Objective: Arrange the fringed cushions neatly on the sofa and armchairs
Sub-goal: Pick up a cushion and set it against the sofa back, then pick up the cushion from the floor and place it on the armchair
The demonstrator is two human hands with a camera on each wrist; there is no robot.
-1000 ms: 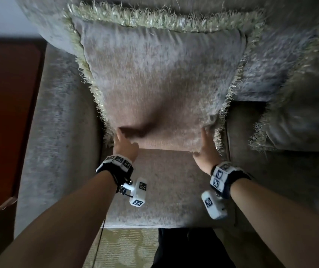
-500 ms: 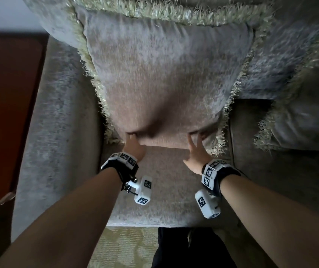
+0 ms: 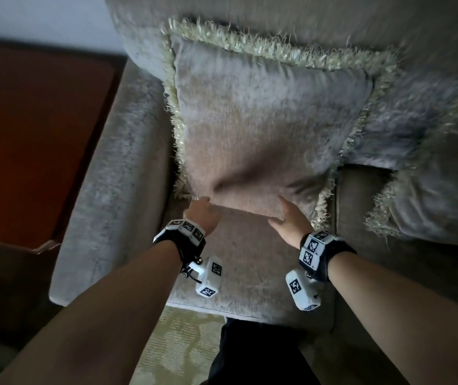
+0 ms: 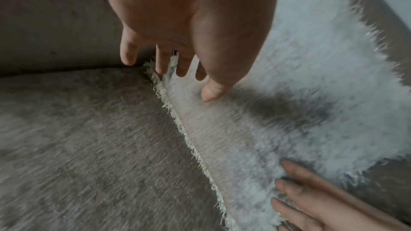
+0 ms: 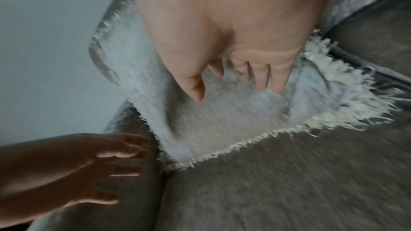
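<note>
Fringed cushion (image 3: 264, 120) standing upright on the seat (image 3: 250, 273) at the left end of the sofa (image 3: 105, 176), its back against the backrest and its bottom edge resting on the seat beside the armrest. My left hand (image 3: 201, 215) sits at the cushion's lower left corner; in the left wrist view its fingers (image 4: 162, 62) hang loosely spread, tips reaching into the fringe, thumb touching the cushion face, so this grip is released rather than clenched. My right hand (image 3: 291, 220) lies against the lower right part of the cushion with straight, slightly spread fingers (image 5: 262, 75) touching the plush fabric, likewise grasping nothing. A second fringed cushion (image 3: 430, 195) leans on the next seat to the right, just beside the first. A reddish-brown surface (image 3: 33, 134) lies to the left of the armrest.
</note>
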